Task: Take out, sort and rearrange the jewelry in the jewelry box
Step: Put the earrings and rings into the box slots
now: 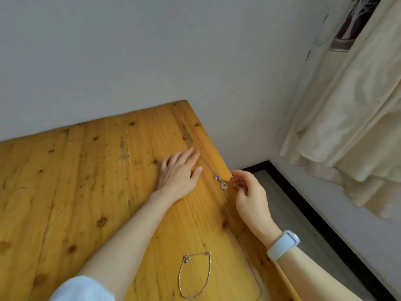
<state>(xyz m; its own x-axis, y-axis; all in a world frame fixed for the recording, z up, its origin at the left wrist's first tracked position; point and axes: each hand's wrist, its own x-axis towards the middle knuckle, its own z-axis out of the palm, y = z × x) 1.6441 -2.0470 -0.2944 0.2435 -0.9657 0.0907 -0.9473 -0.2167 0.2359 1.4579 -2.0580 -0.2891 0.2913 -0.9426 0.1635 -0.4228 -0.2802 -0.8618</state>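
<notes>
1. A thin chain necklace with small round pendants is lying stretched out along the right edge of the wooden desk, its chain running toward the far right corner and its pendants at the near end, just inside the edge.
2. The person's left hand is resting palm down on the desk just left of the necklace, fingers straight and together, fingertips reaching beside the chain; whether they are touching it cannot be told.
3. The right hand is hovering at the right edge of the desk, right beside the pendants, with its fingers curling loosely inward. Whether it is pinching any part of the necklace cannot be told.
4. A second chain, a bracelet with small beads, is lying in an oval loop near the front right of the desk, between the two forearms and well apart from the necklace.
5. A pale blue wristband is sitting on the right wrist, and a light sleeve is covering the left upper arm.
6. A grey wall is standing behind the desk, and a cream curtain is hanging to the right above a grey floor.
</notes>
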